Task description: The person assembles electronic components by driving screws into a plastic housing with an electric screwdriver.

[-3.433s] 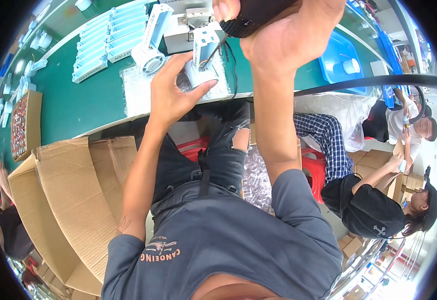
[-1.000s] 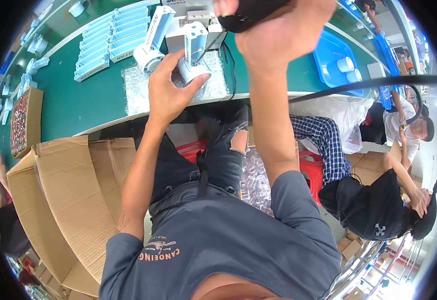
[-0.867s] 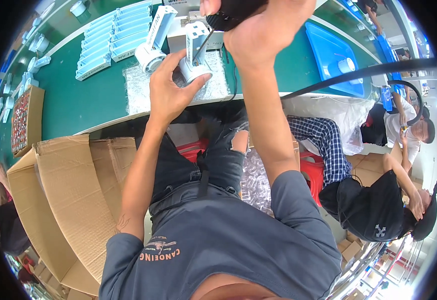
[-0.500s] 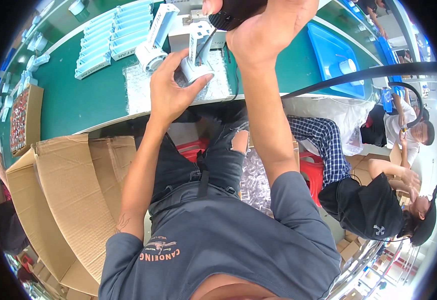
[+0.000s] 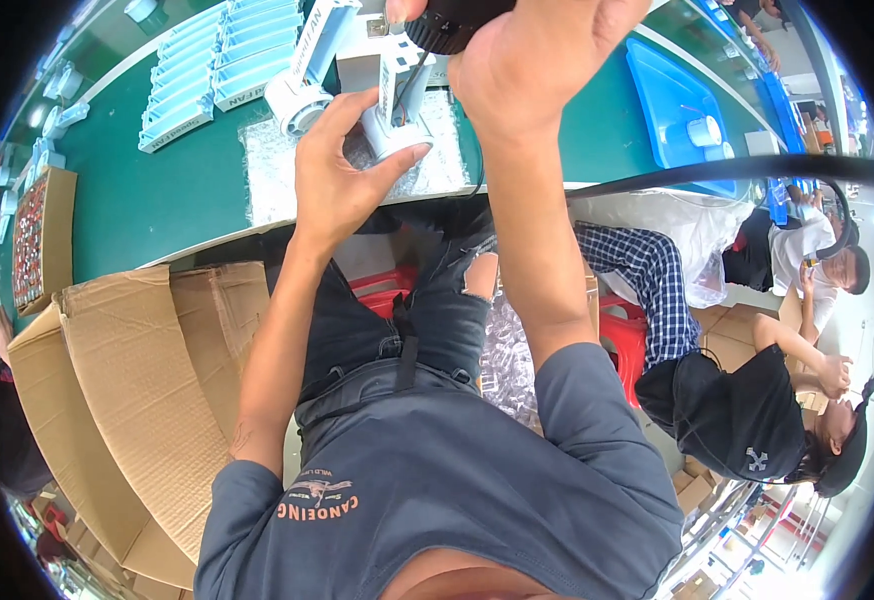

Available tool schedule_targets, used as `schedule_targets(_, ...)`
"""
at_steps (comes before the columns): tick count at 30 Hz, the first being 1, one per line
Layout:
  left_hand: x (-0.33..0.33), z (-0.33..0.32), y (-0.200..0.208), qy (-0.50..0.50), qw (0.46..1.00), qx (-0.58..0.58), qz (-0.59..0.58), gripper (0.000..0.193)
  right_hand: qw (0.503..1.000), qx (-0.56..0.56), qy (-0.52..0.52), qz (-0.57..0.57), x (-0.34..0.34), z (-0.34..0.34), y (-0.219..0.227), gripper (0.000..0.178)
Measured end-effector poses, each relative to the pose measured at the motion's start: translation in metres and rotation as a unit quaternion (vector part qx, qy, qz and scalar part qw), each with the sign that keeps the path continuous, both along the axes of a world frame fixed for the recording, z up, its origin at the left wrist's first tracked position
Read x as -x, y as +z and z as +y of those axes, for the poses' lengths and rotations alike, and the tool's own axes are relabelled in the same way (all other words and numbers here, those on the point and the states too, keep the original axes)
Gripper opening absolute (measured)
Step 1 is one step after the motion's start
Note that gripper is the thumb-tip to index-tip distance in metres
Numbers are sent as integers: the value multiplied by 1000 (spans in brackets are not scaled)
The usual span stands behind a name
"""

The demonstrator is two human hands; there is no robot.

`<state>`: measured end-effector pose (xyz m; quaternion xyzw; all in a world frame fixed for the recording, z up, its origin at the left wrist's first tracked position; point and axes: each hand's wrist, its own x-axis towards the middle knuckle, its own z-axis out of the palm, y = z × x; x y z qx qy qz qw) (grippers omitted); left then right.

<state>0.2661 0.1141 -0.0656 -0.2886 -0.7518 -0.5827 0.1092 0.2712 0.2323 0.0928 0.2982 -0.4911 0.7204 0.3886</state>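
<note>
My left hand (image 5: 342,165) is closed around the round base of a pale blue plastic fan housing (image 5: 402,135), thumb on the near side and fingers on the far side. The housing's arm stands up from its base on the bench. Higher and closer to me, my right hand (image 5: 532,75) grips a black round-bodied tool (image 5: 447,28) with a ribbed rim; its full shape runs out of view. A thin dark line runs from the tool's underside toward the housing; whether it is a shaft or a wire I cannot tell. A second fan housing (image 5: 302,100) lies just left of my left hand.
Bubble wrap (image 5: 267,175) covers part of the green bench (image 5: 117,210). Pale blue housings (image 5: 182,95) stand in rows at the back left. Right lies a blue tray (image 5: 657,110); left, a box of small parts (image 5: 52,240) and a large carton (image 5: 137,380). A co-worker (image 5: 737,410) sits right.
My right hand and the black tool have shifted slightly up, the tool also a little left. The left hand keeps its hold on the housing. The whole view has shifted slightly.
</note>
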Motion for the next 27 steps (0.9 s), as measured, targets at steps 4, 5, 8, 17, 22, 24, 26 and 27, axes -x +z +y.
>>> schedule_targets(4,3,0,3,-24,1000,-6,-13,57,1000,-17,8,10,0,1,0,56)
schedule_targets(5,4,-1,5,-33,999,-11,-2,57,1000,-16,11,13,0,1,1,56)
schedule_targets(8,7,-2,3,-41,999,-13,-13,57,999,-25,-21,8,2,-2,-1,51)
schedule_targets(17,3,-3,-2,0,1000,20,22,58,995,46,-70,-48,-31,8,20,52)
schedule_targets(22,3,1,-4,-11,1000,0,26,57,987,-76,-73,-124,-44,83,-14,36)
schedule_targets(24,4,-3,-6,-14,1000,-14,13,57,958,-83,-113,-249,-50,87,-47,24)
schedule_targets(26,3,-9,-1,-17,1000,-12,1,57,925,-68,-171,-332,-52,98,-101,30)
schedule_targets(27,3,-6,-1,-32,999,-14,15,58,920,-32,-183,-346,-54,111,-125,32)
